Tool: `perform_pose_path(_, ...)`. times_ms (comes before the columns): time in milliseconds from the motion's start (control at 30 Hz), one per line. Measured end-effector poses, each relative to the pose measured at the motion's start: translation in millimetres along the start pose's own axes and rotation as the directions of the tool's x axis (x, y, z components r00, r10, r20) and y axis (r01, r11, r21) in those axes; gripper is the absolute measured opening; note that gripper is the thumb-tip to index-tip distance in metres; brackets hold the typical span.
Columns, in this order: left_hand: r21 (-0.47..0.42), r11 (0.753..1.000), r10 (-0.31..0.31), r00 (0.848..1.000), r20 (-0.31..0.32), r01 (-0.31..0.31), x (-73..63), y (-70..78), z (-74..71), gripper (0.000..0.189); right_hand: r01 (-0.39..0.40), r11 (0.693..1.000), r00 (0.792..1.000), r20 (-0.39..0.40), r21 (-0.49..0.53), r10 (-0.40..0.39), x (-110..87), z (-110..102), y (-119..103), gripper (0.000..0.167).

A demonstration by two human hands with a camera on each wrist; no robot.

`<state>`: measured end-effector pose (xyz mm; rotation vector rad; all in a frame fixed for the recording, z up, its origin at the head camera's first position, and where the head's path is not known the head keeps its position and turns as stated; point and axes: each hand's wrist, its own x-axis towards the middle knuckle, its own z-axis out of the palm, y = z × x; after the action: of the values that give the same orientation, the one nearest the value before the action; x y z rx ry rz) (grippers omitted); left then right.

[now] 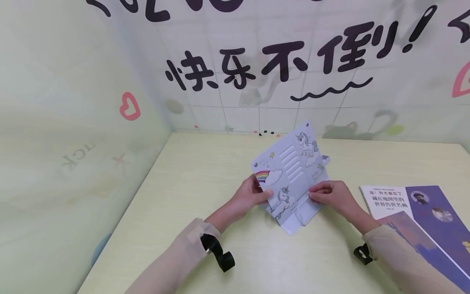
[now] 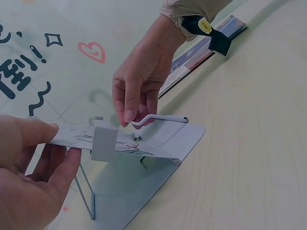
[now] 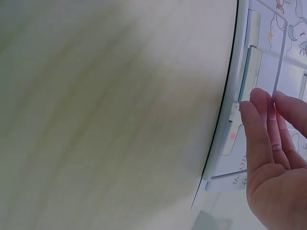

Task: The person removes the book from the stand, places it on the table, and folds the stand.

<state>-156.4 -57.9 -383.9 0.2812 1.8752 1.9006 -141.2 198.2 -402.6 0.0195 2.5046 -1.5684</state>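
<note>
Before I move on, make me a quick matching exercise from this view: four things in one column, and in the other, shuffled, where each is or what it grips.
Things:
1. black writing
2. left hand
3. books
4. right hand

Places or states:
A. pinches the thin wire bar
B. lying on the table
C. on the back wall
D. grips the printed panel

Pairs: 1-C, 2-D, 3-B, 4-A
</note>
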Motion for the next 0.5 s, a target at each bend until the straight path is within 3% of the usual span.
perform_pose_path(233,-0.043,0.997,0.061,0.996,0.066,-0.058,-11.2,-5.4,5.3,0.045,0.016,0.992,1.000,0.006,0.124,-0.017,3.4,0,3,0.027)
perform_pose_path(500,-0.024,0.998,0.061,0.996,0.063,-0.060,-18.7,-11.3,14.8,0.050,0.003,0.994,1.000,0.016,0.107,-0.005,4.1,-1,1,0.031)
